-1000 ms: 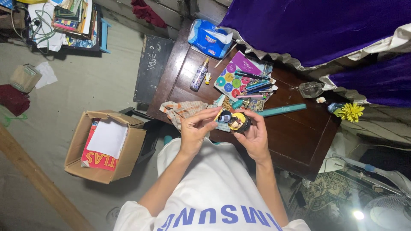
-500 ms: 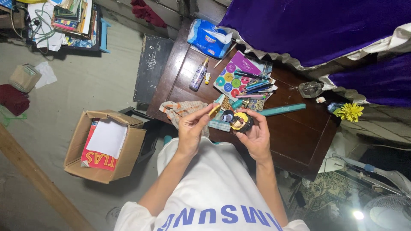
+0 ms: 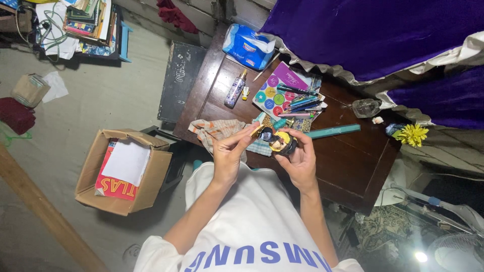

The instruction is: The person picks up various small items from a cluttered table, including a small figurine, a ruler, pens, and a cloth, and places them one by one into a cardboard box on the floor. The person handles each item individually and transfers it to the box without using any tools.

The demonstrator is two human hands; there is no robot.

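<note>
Gold-coloured piece (image 3: 255,130), pinched in your left hand (image 3: 229,151), is back against the small figurine (image 3: 280,142) that your right hand (image 3: 298,160) cups (half a second ago they were apart), above the wooden table (image 3: 348,161).

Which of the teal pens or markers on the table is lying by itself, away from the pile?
The long teal marker lying alone on the bare dark wood, right of the hands. The other pens are heaped together on the colourful dotted notebook.

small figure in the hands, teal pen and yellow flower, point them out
small figure (image 3: 280,142), head view, on its yellow and black middle
teal pen (image 3: 333,131), head view, mid-barrel
yellow flower (image 3: 412,134), head view, centre of the bloom
</note>
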